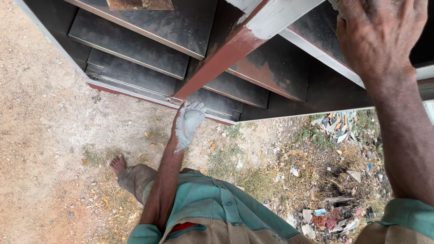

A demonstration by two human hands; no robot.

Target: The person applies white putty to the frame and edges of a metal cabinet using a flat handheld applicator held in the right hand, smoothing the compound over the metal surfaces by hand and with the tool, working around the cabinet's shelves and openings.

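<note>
A dark grey metal cabinet with several shelves stands open in front of me. A red-brown centre post runs down its front, and the post's upper part is coated in whitish filler. My left hand, smeared with grey paste, reaches down with flat fingers against the foot of that post at the cabinet's bottom rail. It holds nothing. My right hand lies high on the pale edge of a shelf at the upper right. Its fingertips run out of view beside a scrap of grey material.
My bare foot stands on sandy ground with dry grass patches. A heap of litter and scraps lies on the ground at the right, beside the cabinet's corner.
</note>
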